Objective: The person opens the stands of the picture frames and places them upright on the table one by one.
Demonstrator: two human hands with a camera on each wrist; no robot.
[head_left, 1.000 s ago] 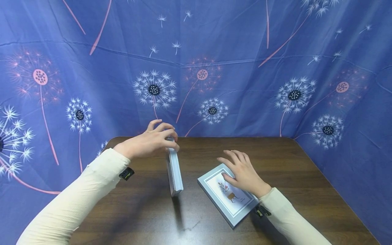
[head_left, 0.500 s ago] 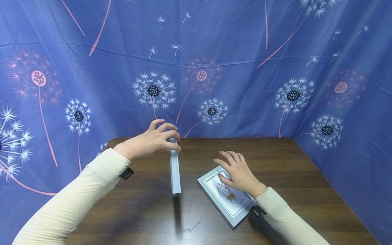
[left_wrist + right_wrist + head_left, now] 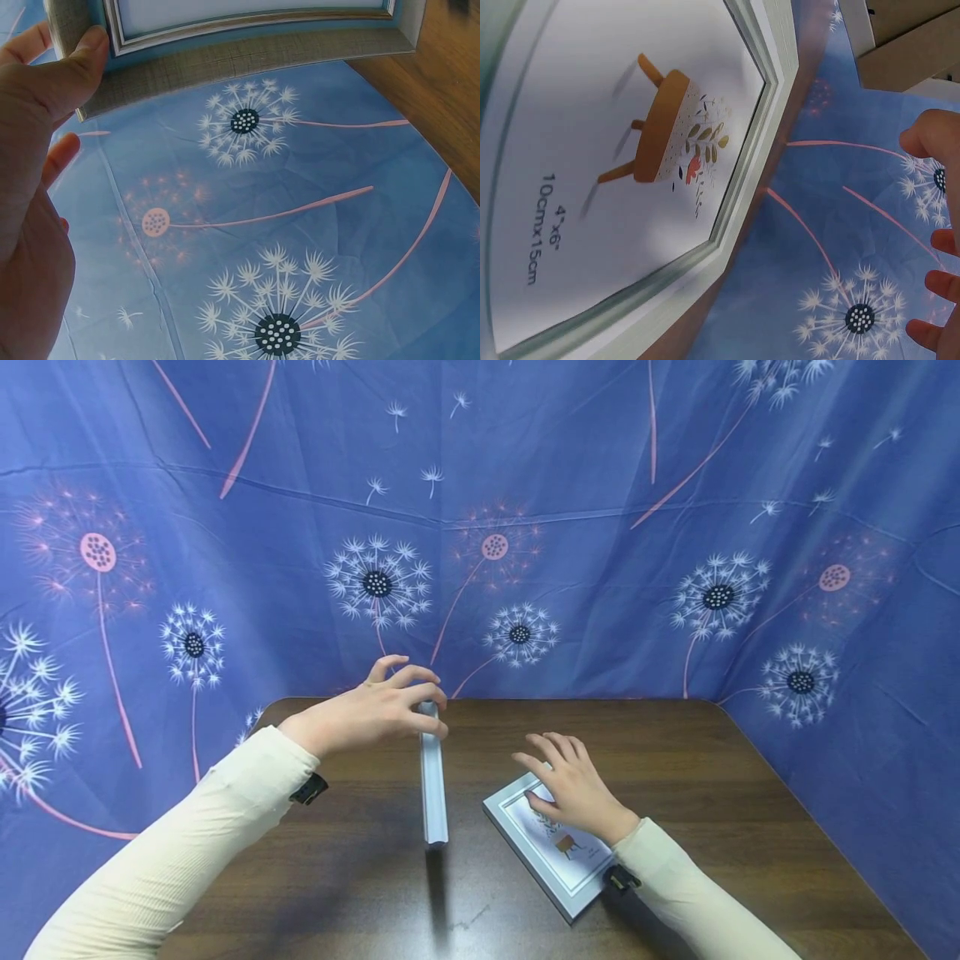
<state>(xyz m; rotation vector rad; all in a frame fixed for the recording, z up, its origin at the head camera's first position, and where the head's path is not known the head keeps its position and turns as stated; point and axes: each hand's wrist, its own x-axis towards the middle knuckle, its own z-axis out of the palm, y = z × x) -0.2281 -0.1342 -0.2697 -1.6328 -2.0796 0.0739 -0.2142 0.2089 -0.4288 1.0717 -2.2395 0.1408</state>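
In the head view my left hand [image 3: 367, 714] grips the far end of a pale blue-grey picture frame [image 3: 433, 793], thumb on one side and fingers on the other. That frame stands on edge, its narrow side toward me and its near end close over its own shadow. The left wrist view shows the thumb pressed on its wood-grained border [image 3: 247, 71]. My right hand [image 3: 573, 789], fingers spread and holding nothing, hovers over a second picture frame [image 3: 551, 860], which lies face up. Its insert [image 3: 660, 135] shows a brown stool with flowers and printed sizes.
A dark wooden table [image 3: 360, 877] carries the frame that lies flat. Behind and beside it hangs a blue cloth [image 3: 600, 568] printed with dandelions. The held frame's brown cardboard back [image 3: 904, 49] shows at the right wrist view's upper right.
The frame in my left hand has turned edge-on and shifted slightly right. My right hand has drifted left over the flat frame, which stays in place.
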